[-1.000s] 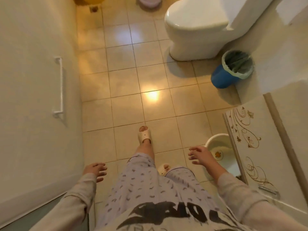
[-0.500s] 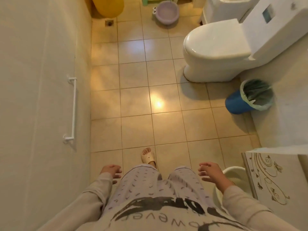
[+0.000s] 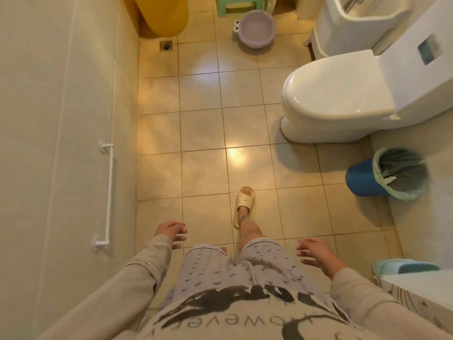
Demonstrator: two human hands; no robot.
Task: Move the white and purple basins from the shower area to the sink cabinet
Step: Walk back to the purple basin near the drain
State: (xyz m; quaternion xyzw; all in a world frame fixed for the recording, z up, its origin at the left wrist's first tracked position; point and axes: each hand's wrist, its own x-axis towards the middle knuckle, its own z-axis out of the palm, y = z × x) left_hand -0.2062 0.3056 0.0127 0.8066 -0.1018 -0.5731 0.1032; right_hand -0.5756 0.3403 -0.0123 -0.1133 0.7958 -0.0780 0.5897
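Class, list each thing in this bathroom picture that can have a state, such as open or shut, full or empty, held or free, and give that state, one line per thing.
Purple basin: upright on the floor, empty, untouched.
Toilet: lid shut.
Blue bin: lying tilted, lined with a bag, mouth open.
Left hand: open, holding nothing.
Right hand: open, holding nothing.
Floor drain: uncovered by anything.
Green stool: standing upright behind the basin.

purple basin (image 3: 256, 29), green stool (image 3: 239, 6), blue bin (image 3: 362, 177) w/ green liner, beige floor tiles (image 3: 201, 133).
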